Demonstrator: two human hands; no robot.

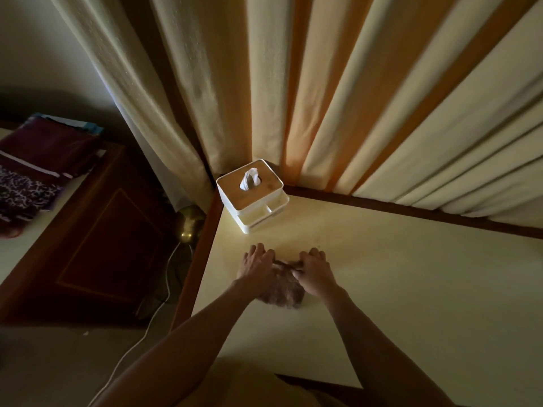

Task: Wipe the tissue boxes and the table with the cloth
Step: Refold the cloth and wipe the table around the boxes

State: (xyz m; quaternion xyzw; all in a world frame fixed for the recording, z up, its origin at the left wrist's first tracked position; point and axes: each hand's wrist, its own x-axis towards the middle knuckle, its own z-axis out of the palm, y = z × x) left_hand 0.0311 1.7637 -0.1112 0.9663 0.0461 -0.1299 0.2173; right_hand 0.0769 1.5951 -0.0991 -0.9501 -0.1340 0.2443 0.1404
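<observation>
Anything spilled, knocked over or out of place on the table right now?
Nothing stands out. The tissue box sits upright in the table's far corner, and both hands are on the cloth.

Dim rm: cream curtains (293, 83) (orange stripes), dark wood cabinet (97, 245) left

- The white square tissue box with a wooden lid (251, 195) stands on the far left corner of the cream table with a dark wooden rim (411, 274), just before the cream and orange pleated curtains (338, 83).
- The crumpled brown cloth (283, 286) lies on the table, nearer than the box and apart from it.
- The left hand (255, 267) rests on the cloth's left side, the right hand (313, 270) on its right.
- A dark wooden cabinet (97, 236) stands left of the table, with a white cable (152, 315) on the floor between them.
</observation>
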